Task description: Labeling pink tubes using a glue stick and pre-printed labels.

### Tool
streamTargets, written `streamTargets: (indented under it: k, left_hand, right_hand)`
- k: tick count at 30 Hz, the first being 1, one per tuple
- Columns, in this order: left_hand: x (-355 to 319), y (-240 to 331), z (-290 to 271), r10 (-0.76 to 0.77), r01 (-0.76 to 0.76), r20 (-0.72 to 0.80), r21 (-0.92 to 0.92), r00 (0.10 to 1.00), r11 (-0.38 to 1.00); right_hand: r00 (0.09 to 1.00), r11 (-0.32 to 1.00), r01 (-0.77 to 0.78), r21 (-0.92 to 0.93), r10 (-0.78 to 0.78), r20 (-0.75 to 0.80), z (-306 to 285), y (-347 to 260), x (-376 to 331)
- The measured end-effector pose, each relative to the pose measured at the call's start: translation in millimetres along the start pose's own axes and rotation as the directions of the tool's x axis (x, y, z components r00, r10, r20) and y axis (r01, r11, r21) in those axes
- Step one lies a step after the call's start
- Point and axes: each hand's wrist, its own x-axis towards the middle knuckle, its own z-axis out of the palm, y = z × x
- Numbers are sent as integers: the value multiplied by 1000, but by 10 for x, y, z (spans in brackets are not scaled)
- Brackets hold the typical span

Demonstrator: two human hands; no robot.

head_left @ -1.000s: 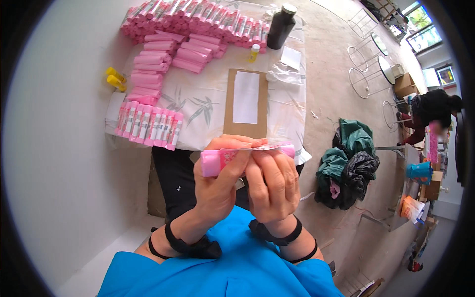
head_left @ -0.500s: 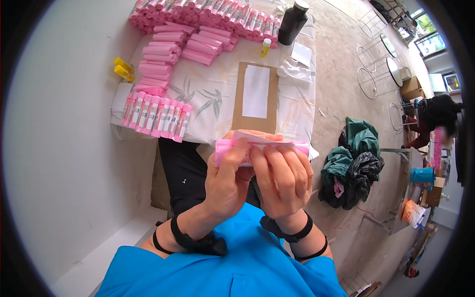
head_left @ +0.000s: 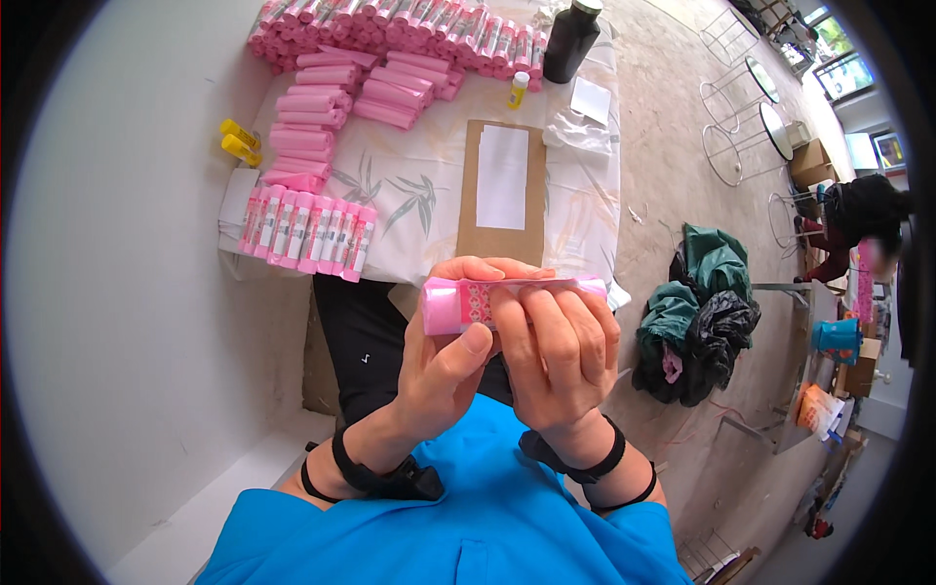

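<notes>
Both my hands hold one pink tube (head_left: 450, 304) close to my chest, lying sideways. My left hand (head_left: 444, 366) grips its left end, thumb pressed on a patterned label (head_left: 531, 288) that wraps around it. My right hand (head_left: 561, 346) covers the right part, fingers laid over the label. Beyond my hands a table (head_left: 414, 195) with a white leaf-print cloth carries a row of labelled pink tubes (head_left: 307, 232) at its near left and piles of plain pink tubes (head_left: 322, 88) further back.
A brown card with a white sheet (head_left: 502, 185) lies mid-table. Two yellow caps (head_left: 237, 141), a small yellow bottle (head_left: 517, 90) and a black bottle (head_left: 570, 39) stand at the edges. Green and black bags (head_left: 702, 312) lie on the floor right. Wire stools (head_left: 746, 107) and a seated person (head_left: 858, 224) are beyond.
The tube has stayed in both hands. The loose label strip seen a second ago now lies pressed along the tube under my fingers, and my view has shifted slightly.
</notes>
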Motion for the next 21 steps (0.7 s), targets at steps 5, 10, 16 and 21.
streamTargets:
  k: [5,10,16,21]
  left_hand:
    - [-43,26,-42,-75,73,-39,-42,996,996]
    - [-57,0,-118,-79,78,-56,-29,995,997]
    - [-10,-90,-160,-12,10,-86,-19,996,1000]
    - [24,-122,-239,50,-44,-146,42,988,998]
  right_hand:
    - [997,986,-53,157,43,65,50,51,-9]
    - [991,966,-106,235,84,101,89,78,26]
    - [987,944,-133,303,99,125,153,111,45]
    - [985,913,-143,383,92,147,237,153,68]
